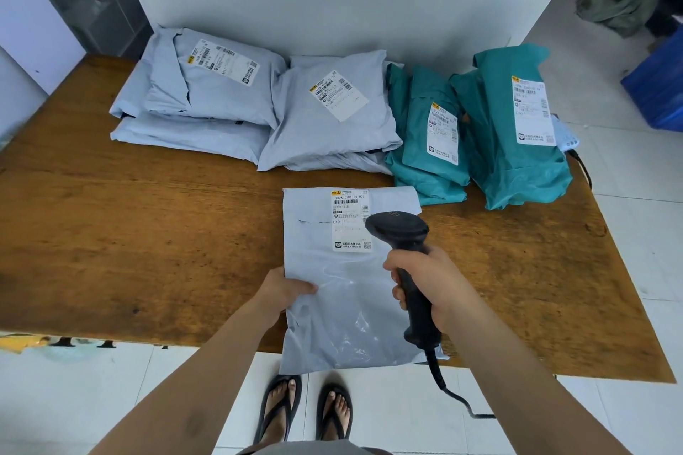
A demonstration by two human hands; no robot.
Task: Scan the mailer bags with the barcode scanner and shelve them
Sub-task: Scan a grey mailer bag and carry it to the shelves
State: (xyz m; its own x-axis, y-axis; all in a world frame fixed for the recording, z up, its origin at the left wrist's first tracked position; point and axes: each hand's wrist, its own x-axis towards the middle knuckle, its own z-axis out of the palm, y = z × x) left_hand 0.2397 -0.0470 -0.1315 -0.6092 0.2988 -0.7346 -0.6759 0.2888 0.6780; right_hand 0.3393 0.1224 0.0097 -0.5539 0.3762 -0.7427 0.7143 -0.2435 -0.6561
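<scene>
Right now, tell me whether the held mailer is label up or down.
Label up: the mailer shows its printed label toward the scanner.

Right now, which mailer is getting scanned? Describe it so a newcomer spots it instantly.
Start at the wooden table: stacked grey mailers and teal mailers line its far edge. Nearer, one flat grey mailer bag overhangs the front edge, the left hand pinching its side, the right hand aiming the barcode scanner at its label. Only it is alone, unstacked.
</scene>
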